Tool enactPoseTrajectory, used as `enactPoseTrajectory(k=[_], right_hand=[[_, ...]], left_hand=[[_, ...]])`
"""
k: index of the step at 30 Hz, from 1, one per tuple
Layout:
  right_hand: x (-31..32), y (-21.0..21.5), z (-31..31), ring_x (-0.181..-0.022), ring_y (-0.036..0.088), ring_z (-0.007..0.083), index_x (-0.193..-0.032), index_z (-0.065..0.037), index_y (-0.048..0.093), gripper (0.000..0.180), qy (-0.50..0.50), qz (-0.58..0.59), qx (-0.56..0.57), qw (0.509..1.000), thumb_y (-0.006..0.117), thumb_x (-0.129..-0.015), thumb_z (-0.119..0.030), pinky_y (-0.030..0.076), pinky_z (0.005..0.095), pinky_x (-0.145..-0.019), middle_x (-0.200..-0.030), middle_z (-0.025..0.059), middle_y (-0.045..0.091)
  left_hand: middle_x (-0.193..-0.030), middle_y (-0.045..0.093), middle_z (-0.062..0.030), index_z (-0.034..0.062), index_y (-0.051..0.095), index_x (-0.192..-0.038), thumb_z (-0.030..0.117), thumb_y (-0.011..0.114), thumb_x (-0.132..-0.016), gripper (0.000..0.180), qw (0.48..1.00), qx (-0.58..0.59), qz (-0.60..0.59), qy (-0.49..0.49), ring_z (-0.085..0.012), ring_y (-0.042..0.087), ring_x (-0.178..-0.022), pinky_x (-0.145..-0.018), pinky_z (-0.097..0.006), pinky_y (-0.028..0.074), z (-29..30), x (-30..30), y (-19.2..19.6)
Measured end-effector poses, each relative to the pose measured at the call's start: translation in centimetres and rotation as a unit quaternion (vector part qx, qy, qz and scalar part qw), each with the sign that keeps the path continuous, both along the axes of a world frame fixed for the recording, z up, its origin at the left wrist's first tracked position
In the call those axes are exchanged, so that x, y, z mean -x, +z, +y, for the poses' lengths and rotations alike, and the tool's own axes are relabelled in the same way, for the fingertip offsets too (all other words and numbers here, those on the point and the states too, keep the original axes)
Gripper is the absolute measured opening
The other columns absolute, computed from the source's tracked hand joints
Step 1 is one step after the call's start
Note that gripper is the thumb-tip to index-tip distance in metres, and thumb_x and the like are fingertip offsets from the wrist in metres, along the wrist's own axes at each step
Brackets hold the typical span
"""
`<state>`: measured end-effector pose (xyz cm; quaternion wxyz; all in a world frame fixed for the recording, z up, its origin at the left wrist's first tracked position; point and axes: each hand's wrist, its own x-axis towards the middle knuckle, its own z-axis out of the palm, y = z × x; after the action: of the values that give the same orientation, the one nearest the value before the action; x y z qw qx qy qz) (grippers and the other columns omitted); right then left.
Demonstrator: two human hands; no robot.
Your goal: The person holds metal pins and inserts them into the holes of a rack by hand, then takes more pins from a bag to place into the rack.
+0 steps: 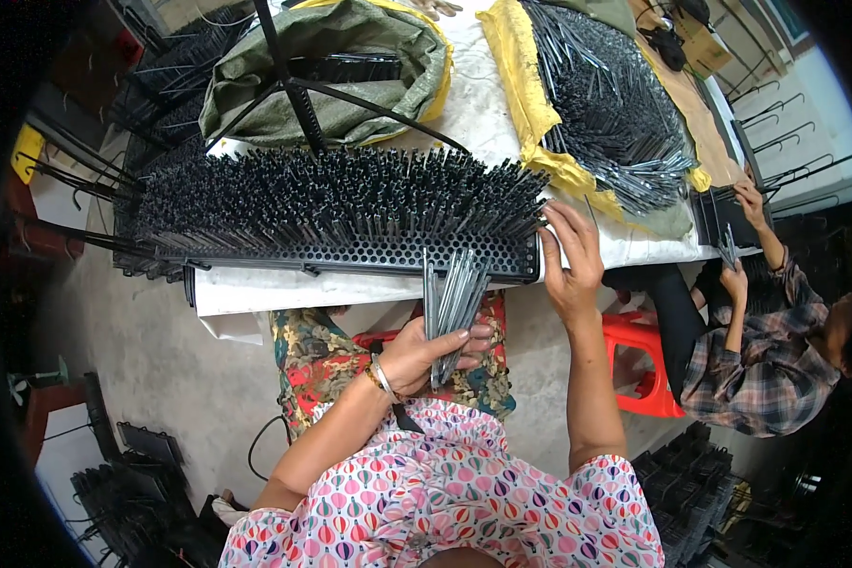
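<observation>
A bundle of thin grey metal rods (456, 289) is held in my left hand (418, 356), with the thumb across it and the upper ends fanned out. In front of me lies a long black perforated rack (504, 254). Dark rods (341, 194) stand upright in most of its holes; a strip of holes along the near edge and toward the right end shows bare. My right hand (574, 265) is at the rack's right end, its fingertips drawn together against the outermost standing rods. What they pinch, if anything, is too small to make out.
Behind the rack, an open green sack (227, 99) and a yellow-edged sack full of loose rods (615, 114) lie on the white-covered table (246, 289). A black metal frame (298, 95) rises behind the rack. At right, a person (757, 350) holds rods near a red stool (634, 355).
</observation>
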<state>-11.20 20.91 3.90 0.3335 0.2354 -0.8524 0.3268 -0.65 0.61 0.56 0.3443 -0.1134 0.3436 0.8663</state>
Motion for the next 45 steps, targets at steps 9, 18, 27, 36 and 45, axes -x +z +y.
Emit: enactPoseTrajectory(k=[9, 18, 27, 36, 45], right_hand=[[-6.0, -0.6, -2.9, -0.072, 0.058, 0.0078, -0.104, 0.005, 0.060, 0.031, 0.056, -0.466, 0.277, 0.838, 0.069, -0.080, -0.011, 0.047, 0.0212, -0.063, -0.085, 0.0060, 0.065], [-6.0, -2.2, -3.3, -0.075, 0.060, 0.0089, -0.099, 0.005, 0.061, 0.024, 0.128, -0.547, 0.404, 0.722, 0.069, -0.079, -0.004, 0.050, 0.0212, -0.065, -0.086, 0.0075, 0.065], [-6.3, -1.9, -3.8, -0.070, 0.061, 0.0090, -0.101, 0.005, 0.060, 0.024, 0.106, -0.586, 0.398, 0.698, 0.068, -0.080, -0.005, 0.049, 0.0197, -0.058, -0.085, 0.0088, 0.065], [-6.5, -1.3, -4.0, -0.066, 0.060, 0.0089, -0.101, 0.003, 0.061, 0.021, 0.097, -0.506, 0.352, 0.781, 0.064, -0.081, -0.002, 0.049, 0.0203, -0.059, -0.084, 0.0058, 0.064], [-1.1, 2.2, -4.9, -0.079, 0.060, 0.0103, -0.099, 0.002, 0.059, 0.017, 0.097, -0.203, 0.297, 0.928, 0.062, -0.083, 0.001, 0.047, 0.0215, -0.070, -0.088, 0.0063, 0.064]], left_hand=[[-0.114, 0.059, -0.0160, -0.0003, 0.046, -0.123, 0.010, 0.054, -0.091, 0.035, 0.999, 0.019, 0.017, 0.020, -0.0238, 0.060, -0.101, -0.082, -0.034, 0.053, -0.3, -0.3, 0.1], [-0.109, 0.060, -0.0161, -0.0012, 0.049, -0.121, 0.010, 0.053, -0.091, 0.032, 0.995, 0.079, 0.041, 0.046, -0.0226, 0.062, -0.098, -0.082, -0.034, 0.053, -0.3, -0.8, -0.5], [-0.102, 0.062, -0.0124, -0.0023, 0.051, -0.115, 0.008, 0.050, -0.092, 0.025, 0.991, 0.109, 0.069, 0.040, -0.0194, 0.064, -0.088, -0.075, -0.028, 0.054, -0.4, -1.1, -1.0], [-0.108, 0.060, -0.0151, -0.0036, 0.050, -0.116, 0.008, 0.051, -0.092, 0.026, 0.991, 0.104, 0.066, 0.056, -0.0223, 0.061, -0.098, -0.083, -0.033, 0.054, -0.8, -1.3, -1.6], [-0.108, 0.060, -0.0186, -0.0019, 0.043, -0.122, 0.015, 0.050, -0.093, 0.034, 0.996, 0.060, 0.012, 0.061, -0.0240, 0.062, -0.096, -0.080, -0.032, 0.054, -1.5, -1.3, -0.8]])
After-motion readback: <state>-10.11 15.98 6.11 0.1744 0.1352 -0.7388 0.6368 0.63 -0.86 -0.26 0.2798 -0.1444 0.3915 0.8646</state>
